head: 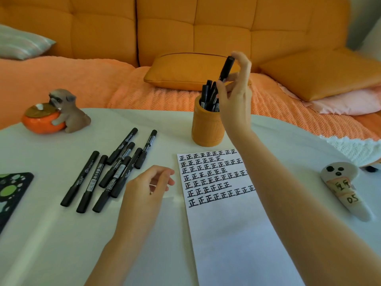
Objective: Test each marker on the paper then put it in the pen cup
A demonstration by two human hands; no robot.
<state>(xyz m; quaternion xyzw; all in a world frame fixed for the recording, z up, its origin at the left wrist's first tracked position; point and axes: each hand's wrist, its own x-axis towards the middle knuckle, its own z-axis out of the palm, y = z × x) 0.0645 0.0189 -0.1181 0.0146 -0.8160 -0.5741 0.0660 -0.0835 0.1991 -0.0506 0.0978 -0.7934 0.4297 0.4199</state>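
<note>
Head view: left hand (147,182) hangs loosely curled, holding nothing, between the slim black loose markers (111,172) and the flat white paper (226,234). Beyond, right hand (237,100) pinches a tilted cylindrical black marker (226,68) just above the matte orange pen cup (206,131).

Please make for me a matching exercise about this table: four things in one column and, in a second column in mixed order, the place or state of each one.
Column one:
1. pen cup
2. paper
3. loose markers
4. right hand

Column two:
a. lie in a group on the table, left of the paper
b. holds a black marker above the cup
c. orange, with markers standing inside
d. upper part filled with rows of black characters

Pairs: 1-c; 2-d; 3-a; 4-b
</note>
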